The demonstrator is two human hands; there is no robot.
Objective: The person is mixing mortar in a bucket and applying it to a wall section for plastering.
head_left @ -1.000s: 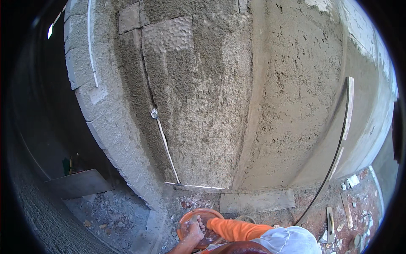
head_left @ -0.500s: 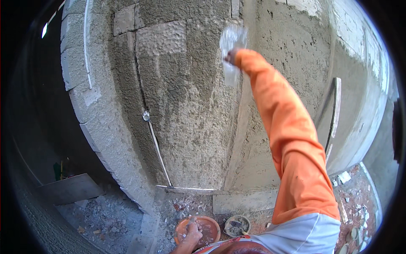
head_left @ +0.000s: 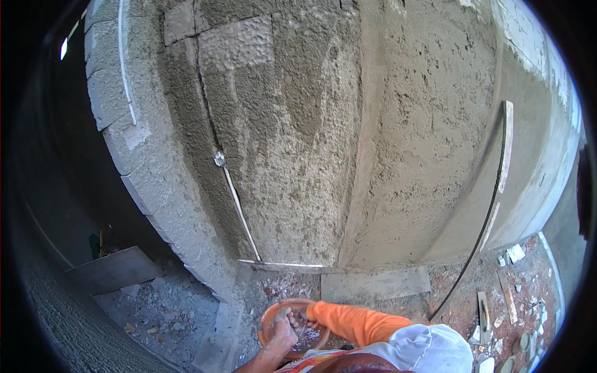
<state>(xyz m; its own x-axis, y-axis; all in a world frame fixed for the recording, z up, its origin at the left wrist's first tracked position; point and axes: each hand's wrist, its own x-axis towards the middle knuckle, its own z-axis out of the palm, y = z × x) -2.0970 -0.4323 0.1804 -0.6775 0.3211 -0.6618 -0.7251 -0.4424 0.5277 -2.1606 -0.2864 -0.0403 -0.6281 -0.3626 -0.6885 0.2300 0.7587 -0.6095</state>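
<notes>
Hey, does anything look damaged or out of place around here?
Yes: rubble lies scattered loose at lower left, and high up, a paler, dimpled patch stands out against the darker, rough wall. The orange tub at the bottom looks upright.

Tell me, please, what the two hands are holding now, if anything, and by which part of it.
It cannot be told: the left hand and right hand are together at the orange basin, but no clear grip shows.

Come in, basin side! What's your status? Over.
Left grip, right grip: close together at orange basin. Hold: unclear. In the way: orange sleeve across basin's right side.
</notes>
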